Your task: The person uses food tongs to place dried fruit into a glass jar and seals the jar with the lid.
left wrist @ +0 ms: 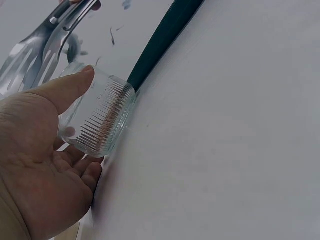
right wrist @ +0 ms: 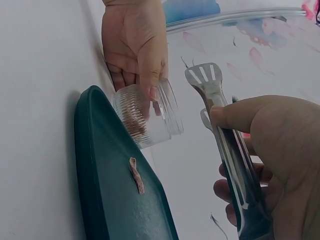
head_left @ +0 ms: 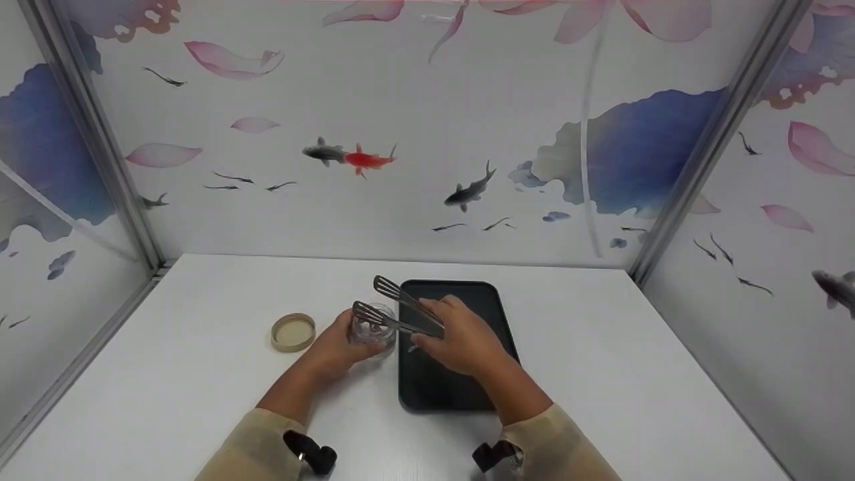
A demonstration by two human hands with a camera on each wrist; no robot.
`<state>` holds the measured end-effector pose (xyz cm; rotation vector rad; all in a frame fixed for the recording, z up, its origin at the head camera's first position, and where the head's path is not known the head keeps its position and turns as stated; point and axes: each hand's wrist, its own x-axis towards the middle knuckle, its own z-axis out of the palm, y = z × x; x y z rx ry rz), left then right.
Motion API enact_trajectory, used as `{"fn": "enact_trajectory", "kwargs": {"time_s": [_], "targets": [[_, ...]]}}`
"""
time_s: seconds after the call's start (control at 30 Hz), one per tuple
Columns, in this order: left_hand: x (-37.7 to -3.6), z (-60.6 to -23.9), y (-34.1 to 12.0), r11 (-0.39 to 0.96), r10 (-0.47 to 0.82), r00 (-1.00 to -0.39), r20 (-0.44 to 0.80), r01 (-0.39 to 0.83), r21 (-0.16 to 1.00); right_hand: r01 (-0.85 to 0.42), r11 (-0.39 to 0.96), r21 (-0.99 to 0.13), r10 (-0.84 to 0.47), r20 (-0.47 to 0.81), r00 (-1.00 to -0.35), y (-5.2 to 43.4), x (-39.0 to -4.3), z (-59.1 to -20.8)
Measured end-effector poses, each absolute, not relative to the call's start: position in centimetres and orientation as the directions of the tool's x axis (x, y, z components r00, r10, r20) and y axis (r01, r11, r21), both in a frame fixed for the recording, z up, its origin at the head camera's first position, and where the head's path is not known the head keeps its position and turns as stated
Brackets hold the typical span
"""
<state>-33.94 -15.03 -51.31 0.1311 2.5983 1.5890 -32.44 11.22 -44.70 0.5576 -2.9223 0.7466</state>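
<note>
On the white table (head_left: pixel 601 374), your right hand (head_left: pixel 461 341) covers part of the dark tray (head_left: pixel 427 387) and grips metal tongs (head_left: pixel 394 304). Your left hand (head_left: pixel 334 347) curls around the glass jar (head_left: pixel 371 329) beside the tray; no readable label. A small strip (right wrist: pixel 136 175) lies on the tray, hard to identify.

Clear ribbed jar (head_left: pixel 371 329) – dark tray (head_left: pixel 461 381)

Two hands are in view: one left hand (head_left: pixel 337 349) and one right hand (head_left: pixel 461 341). There is one pair of metal tongs (head_left: pixel 401 308), one glass jar (head_left: pixel 371 330), one round tan lid (head_left: pixel 293 332), one dark tray (head_left: pixel 454 381) and one small reddish strip (right wrist: pixel 136 174) lying on that tray, all over a single white counter (head_left: pixel 601 374).
</note>
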Motion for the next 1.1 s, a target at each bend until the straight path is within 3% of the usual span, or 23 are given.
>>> {"fn": "enact_trajectory", "kwargs": {"time_s": [0.3, 0.6, 1.1], "targets": [[-33.9, -51.4, -15.1, 0.456, 0.130, -0.991, -0.026, 0.037, 0.889, -0.360, 0.810, -0.464, -0.337, 0.135, -0.932, 11.9, -32.7, -44.4], [-34.0, -51.3, -15.1, 0.471, 0.118, -0.992, -0.036, 0.024, 0.882, -0.427, 0.755, -0.497, -0.437, 0.103, -0.893, 14.8, -33.9, -43.6], [-34.1, -51.3, -15.1, 0.451, 0.122, -0.990, -0.070, -0.008, 0.893, -0.355, 0.776, -0.522, -0.413, 0.006, -0.911, 17.9, -35.2, -43.6]]}}
